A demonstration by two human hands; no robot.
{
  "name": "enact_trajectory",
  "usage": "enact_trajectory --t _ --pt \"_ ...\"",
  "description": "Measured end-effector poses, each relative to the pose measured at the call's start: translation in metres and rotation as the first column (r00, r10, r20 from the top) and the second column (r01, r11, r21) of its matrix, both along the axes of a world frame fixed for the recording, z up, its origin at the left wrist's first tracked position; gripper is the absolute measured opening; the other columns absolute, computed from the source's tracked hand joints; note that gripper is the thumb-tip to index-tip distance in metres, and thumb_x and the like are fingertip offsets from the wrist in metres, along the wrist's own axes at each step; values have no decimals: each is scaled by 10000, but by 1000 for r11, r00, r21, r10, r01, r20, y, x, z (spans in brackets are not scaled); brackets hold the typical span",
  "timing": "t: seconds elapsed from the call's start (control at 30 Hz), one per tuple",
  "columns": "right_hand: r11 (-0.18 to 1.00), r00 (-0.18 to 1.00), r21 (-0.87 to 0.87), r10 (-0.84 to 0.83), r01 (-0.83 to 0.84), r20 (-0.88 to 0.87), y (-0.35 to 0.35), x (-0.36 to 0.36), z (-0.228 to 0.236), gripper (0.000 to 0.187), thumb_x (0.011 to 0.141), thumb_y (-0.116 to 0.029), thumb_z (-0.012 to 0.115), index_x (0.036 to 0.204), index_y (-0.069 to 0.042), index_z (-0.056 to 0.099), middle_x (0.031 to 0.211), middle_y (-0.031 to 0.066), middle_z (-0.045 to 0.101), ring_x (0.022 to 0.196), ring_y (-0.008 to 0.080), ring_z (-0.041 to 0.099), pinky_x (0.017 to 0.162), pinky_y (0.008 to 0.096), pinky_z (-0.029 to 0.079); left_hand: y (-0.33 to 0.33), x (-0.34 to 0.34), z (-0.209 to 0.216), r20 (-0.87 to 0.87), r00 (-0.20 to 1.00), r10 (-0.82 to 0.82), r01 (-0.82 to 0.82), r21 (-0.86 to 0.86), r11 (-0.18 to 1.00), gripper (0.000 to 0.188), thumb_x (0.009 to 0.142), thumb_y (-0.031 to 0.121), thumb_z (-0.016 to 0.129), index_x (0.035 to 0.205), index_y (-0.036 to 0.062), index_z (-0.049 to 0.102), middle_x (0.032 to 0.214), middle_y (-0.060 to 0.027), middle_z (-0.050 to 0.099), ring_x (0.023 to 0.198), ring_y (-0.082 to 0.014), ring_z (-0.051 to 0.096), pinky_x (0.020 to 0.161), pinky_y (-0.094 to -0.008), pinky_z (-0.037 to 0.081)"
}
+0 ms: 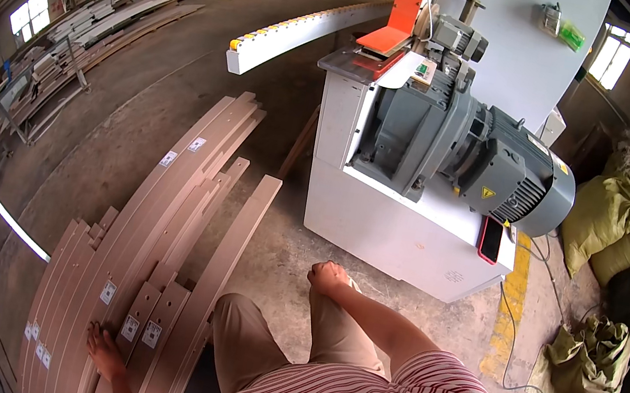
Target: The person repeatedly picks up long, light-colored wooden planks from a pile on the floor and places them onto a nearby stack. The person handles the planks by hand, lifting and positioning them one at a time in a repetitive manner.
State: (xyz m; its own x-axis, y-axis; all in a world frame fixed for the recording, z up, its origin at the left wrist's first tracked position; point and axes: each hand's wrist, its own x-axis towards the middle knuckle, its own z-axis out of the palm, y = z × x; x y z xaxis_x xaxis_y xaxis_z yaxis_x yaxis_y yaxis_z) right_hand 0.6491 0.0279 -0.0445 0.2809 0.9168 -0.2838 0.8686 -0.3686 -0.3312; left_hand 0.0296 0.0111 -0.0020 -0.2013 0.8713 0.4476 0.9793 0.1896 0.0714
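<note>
My left hand [104,351] rests on the stack of long brown boards [141,217] at my left, fingers apart and nothing held. White labels [107,292] are stuck on several boards, one just above that hand. Two shorter boards with drilled holes [169,299] lie beside it, nearer to my legs. Along the stack's right side runs a single separate board [236,246]. My right hand [328,276] lies on my right knee, its fingers curled in, and I see nothing in it.
A white machine cabinet [399,240] with a large grey motor [495,164] stands ahead on the right. A phone [490,240] lies on its edge. A roller rail [301,32] extends leftward. Sacks [607,216] and a cable [512,338] are on the right; stacked lumber [100,36] lines the left.
</note>
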Motion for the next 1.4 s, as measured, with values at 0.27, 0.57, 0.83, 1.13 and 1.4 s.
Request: enact_trajectory --t 0.27,0.57,0.83,1.13,1.4 --pt "1000 1000 17 -5 5 3 -1 -1 5 321 844 -358 517 944 -136 727 997 161 691 951 353 662 856 438 532 1 0 -1 -7 1000 1 -1 1 1000 336 995 218 475 1284 63 547 1346 -125 527 1218 -320 497 980 -451 440" --pt "1000 999 6 -30 30 -13 0 -1 2 322 858 -394 531 959 -144 706 990 165 684 958 377 646 862 462 518 1 4 3 -16 999 34 -35 -26 999 346 991 226 486 1297 75 544 1355 -98 529 1223 -297 502 972 -443 447" --pt "999 999 28 -44 45 -19 -1 -1 -3 320 862 -388 524 977 -134 682 999 168 682 971 378 640 859 462 514 0 4 5 -22 1000 20 -20 -20 1000 349 997 236 475 1305 84 539 1363 -91 523 1226 -295 500 968 -441 446" --pt "1000 1000 10 -15 15 -11 -1 -1 3 331 858 -373 525 1017 -129 683 1034 179 676 989 374 642 874 458 517 0 3 3 -23 999 31 -32 -23 999 342 995 249 477 1294 99 551 1354 -81 530 1221 -292 504 945 -450 455" --pt "1000 1000 -16 2 -3 -8 -1 -1 7 333 848 -352 512 992 -131 716 1051 180 678 994 358 650 883 444 521 0 3 3 -31 999 25 -25 -6 1000 337 992 236 483 1288 90 552 1345 -86 533 1213 -295 506 938 -449 461"
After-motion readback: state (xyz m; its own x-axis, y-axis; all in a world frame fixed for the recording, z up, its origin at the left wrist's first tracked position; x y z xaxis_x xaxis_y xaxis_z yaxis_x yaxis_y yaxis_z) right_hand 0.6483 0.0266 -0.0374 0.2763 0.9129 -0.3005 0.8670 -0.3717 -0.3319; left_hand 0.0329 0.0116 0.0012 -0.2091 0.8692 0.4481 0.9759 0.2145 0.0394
